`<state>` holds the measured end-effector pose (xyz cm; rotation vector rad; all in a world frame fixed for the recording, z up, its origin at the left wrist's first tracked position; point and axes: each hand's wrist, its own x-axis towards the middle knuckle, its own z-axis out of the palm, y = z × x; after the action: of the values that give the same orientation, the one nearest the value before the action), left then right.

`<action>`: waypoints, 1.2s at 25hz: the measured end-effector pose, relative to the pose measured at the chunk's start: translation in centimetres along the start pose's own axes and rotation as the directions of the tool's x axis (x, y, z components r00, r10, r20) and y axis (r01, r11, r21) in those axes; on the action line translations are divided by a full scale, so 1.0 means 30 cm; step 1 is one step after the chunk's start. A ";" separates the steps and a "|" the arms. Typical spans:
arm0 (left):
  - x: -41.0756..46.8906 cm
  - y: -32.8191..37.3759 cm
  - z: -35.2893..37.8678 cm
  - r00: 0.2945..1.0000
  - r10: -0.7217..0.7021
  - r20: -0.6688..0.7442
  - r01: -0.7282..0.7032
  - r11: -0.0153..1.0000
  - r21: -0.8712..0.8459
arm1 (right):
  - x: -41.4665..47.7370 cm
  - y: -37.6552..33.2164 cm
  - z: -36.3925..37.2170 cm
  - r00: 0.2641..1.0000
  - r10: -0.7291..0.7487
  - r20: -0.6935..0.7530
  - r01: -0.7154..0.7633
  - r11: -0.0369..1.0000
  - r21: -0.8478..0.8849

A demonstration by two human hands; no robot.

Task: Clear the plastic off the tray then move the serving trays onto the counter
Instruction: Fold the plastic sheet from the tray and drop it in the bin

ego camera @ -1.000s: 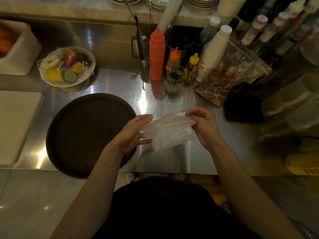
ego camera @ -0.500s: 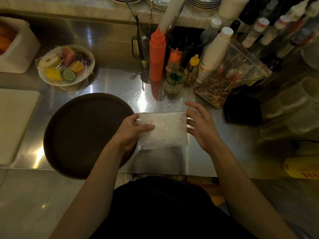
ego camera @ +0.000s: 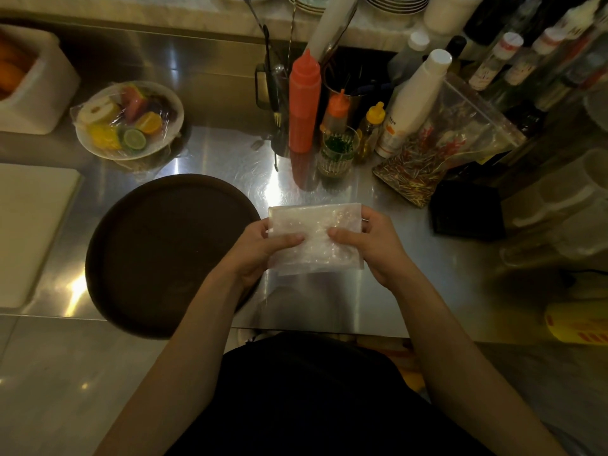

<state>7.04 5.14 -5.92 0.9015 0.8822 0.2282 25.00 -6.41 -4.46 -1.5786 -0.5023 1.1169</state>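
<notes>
The steel bench (ego camera: 378, 291) carries a round brown tray (ego camera: 158, 251), bare and overhanging its near edge; a careless lift could tip it. Both hands, left hand (ego camera: 260, 250) and right hand (ego camera: 371, 245), pinch the folded plastic (ego camera: 316, 235) just beside the tray; slick film may slip.

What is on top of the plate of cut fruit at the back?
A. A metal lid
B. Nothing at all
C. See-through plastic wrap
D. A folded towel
C: the plate of cut fruit is covered by clear plastic wrap, shiny and crinkled over the slices and bunched at the rim.
</notes>
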 end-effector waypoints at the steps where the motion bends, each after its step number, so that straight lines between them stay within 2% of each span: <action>1: -0.001 -0.005 -0.001 1.000 -0.014 0.027 0.014 1.000 0.010 | -0.001 -0.003 0.003 1.000 -0.005 -0.003 0.005 1.000 0.016; 6: -0.005 -0.010 -0.003 1.000 0.026 0.000 -0.026 1.000 0.002 | -0.004 0.008 -0.004 1.000 -0.003 0.017 0.003 1.000 0.026; 11: -0.011 -0.011 -0.005 1.000 0.028 -0.012 -0.028 1.000 -0.014 | -0.015 0.008 -0.036 0.991 0.082 0.104 -0.082 0.997 0.003; 24: -0.057 -0.029 -0.008 1.000 0.020 0.009 -0.020 1.000 0.017 | -0.034 0.028 -0.082 0.995 0.070 0.066 -0.070 0.998 -0.011; 30: -0.081 -0.017 -0.029 0.998 0.029 -0.047 -0.025 0.996 0.087 | -0.040 0.029 -0.065 0.997 0.065 0.032 -0.065 0.998 0.005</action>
<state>4.75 4.07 -5.19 0.9921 0.9305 0.2378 25.90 -8.64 -4.83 -1.5840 -0.4714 1.1934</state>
